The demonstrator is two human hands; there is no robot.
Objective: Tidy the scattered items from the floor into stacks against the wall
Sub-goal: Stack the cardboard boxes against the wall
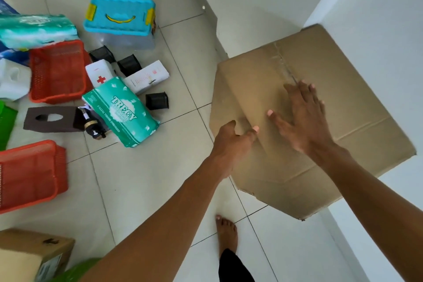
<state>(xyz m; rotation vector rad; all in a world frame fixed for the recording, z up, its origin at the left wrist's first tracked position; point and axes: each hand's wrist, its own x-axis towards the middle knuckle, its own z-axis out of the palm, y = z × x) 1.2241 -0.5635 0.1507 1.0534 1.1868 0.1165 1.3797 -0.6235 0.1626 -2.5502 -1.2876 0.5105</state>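
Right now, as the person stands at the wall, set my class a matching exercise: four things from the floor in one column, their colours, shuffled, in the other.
Things
1. storage tub lid
2. large cardboard box
3. tissue box cover
4. laundry basket

Colours
A. dark brown
B. orange-red
C. light blue
D. tan

Pairs: 1-C, 2-D, 3-A, 4-B
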